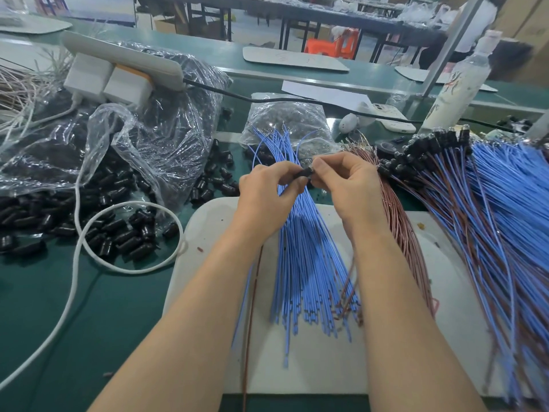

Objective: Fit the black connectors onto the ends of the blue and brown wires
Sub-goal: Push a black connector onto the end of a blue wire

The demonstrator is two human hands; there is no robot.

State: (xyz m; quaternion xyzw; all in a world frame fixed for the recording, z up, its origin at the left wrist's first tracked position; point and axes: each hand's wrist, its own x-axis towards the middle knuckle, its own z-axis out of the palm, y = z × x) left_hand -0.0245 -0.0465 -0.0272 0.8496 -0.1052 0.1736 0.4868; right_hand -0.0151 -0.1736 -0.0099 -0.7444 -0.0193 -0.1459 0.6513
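Bench [89,307]: one green worktop, which carried everything below.
Mat [312,367]: one white board near the person, under the wires and both forearms.
Bags [142,135]: two clear bags of black parts, a big one at the left and a small one behind the hands.
Done bundle [490,218]: one sheaf at the right, blue and brown strands mixed, black caps at its far ends; too many to count.
Blue wires [306,263]: one fan of several dozen on the mat, running away from the person and passing under the hands.
Brown wires [398,221]: one thinner sheaf just to the right of the blue, partly hidden by the right forearm.
Loose connectors [118,230]: one spill at the left, well apart from the hands; far too many to count.
Left hand [267,188]: fingers curled, pinching the left end of the held connector.
Right hand [347,182]: thumb and forefinger closed in a narrow pinch at its right end.
Connector [303,173]: one, held between the hands above the blue fan, touching both.
Axis: it lay roughly left to right, so the push probably ran hand toward hand.
Wire ends: hidden by the fingers, so I could not tell how far they were seated.
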